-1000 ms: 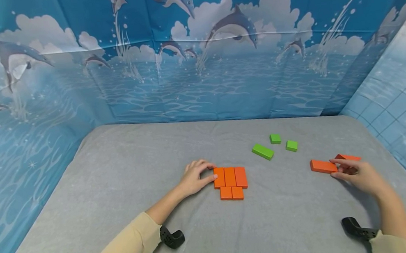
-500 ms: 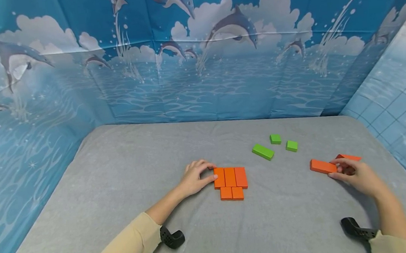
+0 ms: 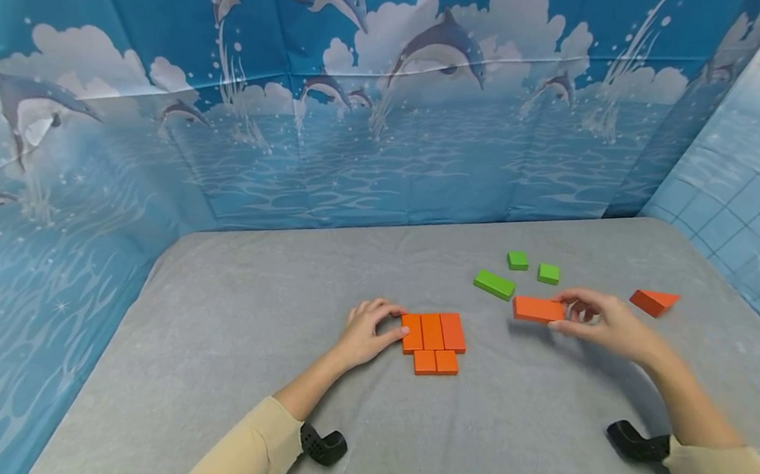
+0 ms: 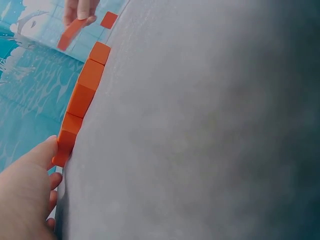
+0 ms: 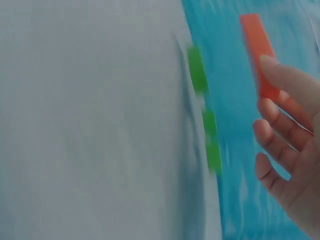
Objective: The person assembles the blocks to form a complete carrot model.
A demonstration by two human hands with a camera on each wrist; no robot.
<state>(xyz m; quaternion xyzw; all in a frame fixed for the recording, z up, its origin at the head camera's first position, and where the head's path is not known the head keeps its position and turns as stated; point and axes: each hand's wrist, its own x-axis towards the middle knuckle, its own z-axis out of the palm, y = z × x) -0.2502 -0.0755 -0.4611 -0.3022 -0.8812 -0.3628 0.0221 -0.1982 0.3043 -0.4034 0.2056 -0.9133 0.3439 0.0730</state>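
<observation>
In the head view, a flat group of orange blocks point(image 3: 432, 332) lies on the grey cloth: three longer ones side by side, two small ones along their near edge. My left hand point(image 3: 369, 334) rests at the group's left side, thumb and index fingertip touching the leftmost block point(image 3: 412, 332). The left wrist view shows that thumb against the end of the orange row point(image 4: 82, 95). Off to the right, my right hand point(image 3: 597, 316) pinches a long orange block point(image 3: 537, 309) by its right end, above the cloth. Its other fingers are loosely bent in the right wrist view.
Beyond the held block lie a longer green block point(image 3: 494, 284) and two small green blocks point(image 3: 518, 259). An orange triangular block point(image 3: 654, 302) sits at the far right. A dolphin-print curtain point(image 3: 371, 153) stands behind the grey-covered table point(image 3: 254, 296).
My right hand has lifted the long orange block and carried it left, away from the triangular block, which now shows fully. The left hand has stayed at the orange group.
</observation>
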